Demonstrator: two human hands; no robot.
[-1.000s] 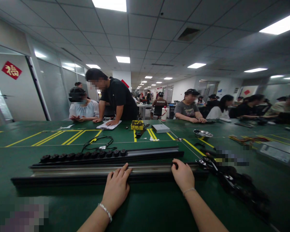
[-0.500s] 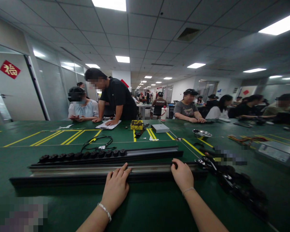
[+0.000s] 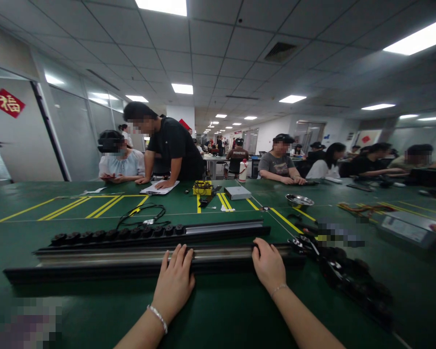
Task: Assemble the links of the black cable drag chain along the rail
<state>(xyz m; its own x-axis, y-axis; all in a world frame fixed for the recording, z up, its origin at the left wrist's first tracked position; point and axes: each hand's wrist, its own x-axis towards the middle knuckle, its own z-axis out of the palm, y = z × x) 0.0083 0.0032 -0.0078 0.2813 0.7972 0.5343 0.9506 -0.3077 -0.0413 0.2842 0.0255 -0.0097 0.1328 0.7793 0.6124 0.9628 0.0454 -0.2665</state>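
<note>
Picture a clock lying on the green table point(image 3: 221, 315), its middle between the two hands, with 12 far away. A long black rail with a shiny silver groove, the front rail point(image 3: 141, 258), runs from far out at 9 o'clock, under both hands, to 3 o'clock. Just behind it, toward 11, lies the back rail point(image 3: 203, 230), with black round knobs point(image 3: 118, 234) in a row. Past the knobs at 11 sits a loopy black cord point(image 3: 141, 212). The left hand point(image 3: 174, 274), at 9, lies on the front rail with its fingers stretched out, not clenched. A yellow box point(image 3: 202, 187) is far off at 12, and a flat gray box point(image 3: 237, 193) is right of it. The right hand point(image 3: 269, 264), at 3, has curled fingers on the front rail; something small and dark shows by its fingertips, but I can't tell if it is grasped. A silver bowl point(image 3: 300, 199) is at 1, a blurry black bunch of parts point(image 3: 349, 276) at 3, and a big metal box point(image 3: 403, 228) at 2.
</note>
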